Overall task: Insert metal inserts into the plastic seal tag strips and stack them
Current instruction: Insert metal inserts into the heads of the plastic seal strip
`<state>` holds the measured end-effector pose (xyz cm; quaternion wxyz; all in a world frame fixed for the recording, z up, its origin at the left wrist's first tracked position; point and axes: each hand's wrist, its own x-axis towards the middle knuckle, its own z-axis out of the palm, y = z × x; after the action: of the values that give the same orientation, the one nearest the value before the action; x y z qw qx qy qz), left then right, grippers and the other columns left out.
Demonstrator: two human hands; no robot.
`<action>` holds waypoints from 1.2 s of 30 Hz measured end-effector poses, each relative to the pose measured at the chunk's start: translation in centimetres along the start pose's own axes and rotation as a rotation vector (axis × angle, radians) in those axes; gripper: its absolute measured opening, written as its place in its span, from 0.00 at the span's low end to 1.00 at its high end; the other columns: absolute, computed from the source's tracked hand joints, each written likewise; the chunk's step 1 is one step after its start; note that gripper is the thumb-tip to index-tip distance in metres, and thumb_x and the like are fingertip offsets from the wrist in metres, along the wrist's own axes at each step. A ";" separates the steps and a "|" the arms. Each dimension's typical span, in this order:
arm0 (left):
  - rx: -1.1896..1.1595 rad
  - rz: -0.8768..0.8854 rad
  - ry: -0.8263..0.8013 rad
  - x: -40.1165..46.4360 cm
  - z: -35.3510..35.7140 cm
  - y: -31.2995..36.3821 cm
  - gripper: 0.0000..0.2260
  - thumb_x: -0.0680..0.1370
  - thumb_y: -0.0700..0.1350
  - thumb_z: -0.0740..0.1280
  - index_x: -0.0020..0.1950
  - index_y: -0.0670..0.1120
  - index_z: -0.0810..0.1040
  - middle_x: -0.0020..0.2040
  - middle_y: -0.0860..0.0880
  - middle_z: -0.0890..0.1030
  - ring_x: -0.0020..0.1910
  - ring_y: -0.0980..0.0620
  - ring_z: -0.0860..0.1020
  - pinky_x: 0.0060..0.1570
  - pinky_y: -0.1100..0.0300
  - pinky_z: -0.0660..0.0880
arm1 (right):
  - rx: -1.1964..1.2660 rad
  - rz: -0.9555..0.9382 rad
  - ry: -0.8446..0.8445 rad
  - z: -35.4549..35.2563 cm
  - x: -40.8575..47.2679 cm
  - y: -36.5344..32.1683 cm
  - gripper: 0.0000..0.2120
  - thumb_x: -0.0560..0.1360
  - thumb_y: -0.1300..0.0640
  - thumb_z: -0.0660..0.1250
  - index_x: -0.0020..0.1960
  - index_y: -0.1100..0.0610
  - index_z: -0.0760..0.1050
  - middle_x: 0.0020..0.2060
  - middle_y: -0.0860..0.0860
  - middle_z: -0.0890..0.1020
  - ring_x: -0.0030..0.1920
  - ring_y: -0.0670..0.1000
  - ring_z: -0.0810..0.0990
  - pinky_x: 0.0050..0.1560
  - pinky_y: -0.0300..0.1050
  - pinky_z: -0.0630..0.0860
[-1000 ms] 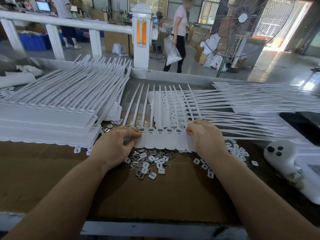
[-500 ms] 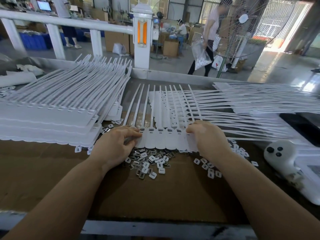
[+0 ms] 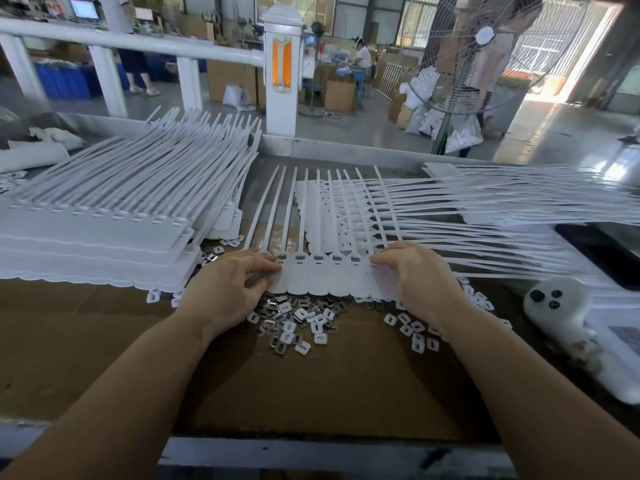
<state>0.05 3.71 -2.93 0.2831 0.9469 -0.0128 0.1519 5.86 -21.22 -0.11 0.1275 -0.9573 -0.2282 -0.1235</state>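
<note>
1. Since the earlier frames the hands have hardly shifted; the person (image 3: 491, 67) walking with a bag behind the bench has gone from mid-floor to the right, behind the fan (image 3: 485, 53).
2. The left hand (image 3: 228, 292) lies knuckles-up on the left end of the strip (image 3: 325, 275), fingers curled, their tips pinching its edge by the slots.
3. The right hand (image 3: 415, 275) mirrors it on the right end, fingers bent down onto the strip; whether the thumb is under it cannot be told.
4. The strip lies flat at bench centre, tags near, tails pointing far and crossing over a right-hand stack (image 3: 519, 199).
5. Loose inserts (image 3: 294, 323) are heaped just near of the strip, between the wrists, with more scattered right.
6. A tall stack (image 3: 104, 237) stands left, its corner near the left hand.
7. The bench is covered with brown cardboard (image 3: 311, 382); a white device (image 3: 561, 306) sits at the right.
8. A metal rail (image 3: 346, 150) bounds the far edge; beyond it is a workshop floor.
</note>
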 end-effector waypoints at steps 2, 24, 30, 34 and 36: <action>0.000 -0.001 0.004 0.0 0.0 0.0 0.11 0.77 0.44 0.66 0.57 0.56 0.79 0.64 0.60 0.74 0.67 0.61 0.66 0.62 0.69 0.56 | 0.143 0.045 0.074 -0.5 -0.4 0.0 0.18 0.76 0.68 0.59 0.61 0.55 0.77 0.59 0.51 0.79 0.61 0.49 0.74 0.65 0.45 0.68; 0.012 0.001 -0.010 0.0 -0.1 0.0 0.12 0.77 0.46 0.65 0.59 0.57 0.78 0.64 0.61 0.73 0.67 0.61 0.66 0.62 0.68 0.56 | 0.037 -0.152 -0.301 -3.4 -3.2 -0.3 0.06 0.75 0.53 0.66 0.49 0.49 0.80 0.44 0.40 0.76 0.46 0.40 0.75 0.53 0.35 0.72; 0.006 0.001 -0.003 0.0 -0.1 -0.1 0.11 0.77 0.47 0.65 0.59 0.57 0.78 0.64 0.61 0.73 0.67 0.62 0.66 0.62 0.68 0.56 | 0.447 0.076 0.002 -2.6 -0.7 -0.9 0.04 0.71 0.60 0.72 0.42 0.51 0.81 0.38 0.41 0.81 0.41 0.38 0.79 0.45 0.27 0.73; -0.003 0.003 0.001 0.0 -0.1 -0.1 0.11 0.77 0.46 0.65 0.58 0.56 0.79 0.63 0.61 0.74 0.66 0.62 0.67 0.61 0.70 0.57 | 0.468 0.160 0.044 -1.6 1.6 -1.7 0.04 0.71 0.61 0.71 0.41 0.53 0.80 0.40 0.48 0.82 0.43 0.45 0.80 0.51 0.39 0.75; -0.010 0.010 0.001 -0.1 -0.1 0.0 0.11 0.77 0.46 0.66 0.58 0.56 0.79 0.63 0.61 0.74 0.66 0.62 0.67 0.61 0.70 0.56 | 0.376 0.148 0.028 -1.0 2.4 -1.9 0.03 0.73 0.62 0.70 0.43 0.55 0.81 0.41 0.48 0.82 0.44 0.48 0.80 0.52 0.43 0.76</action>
<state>-0.05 3.82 -2.86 0.2869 0.9454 -0.0182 0.1535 6.86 -18.87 1.85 0.3160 -0.9289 -0.1744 -0.0822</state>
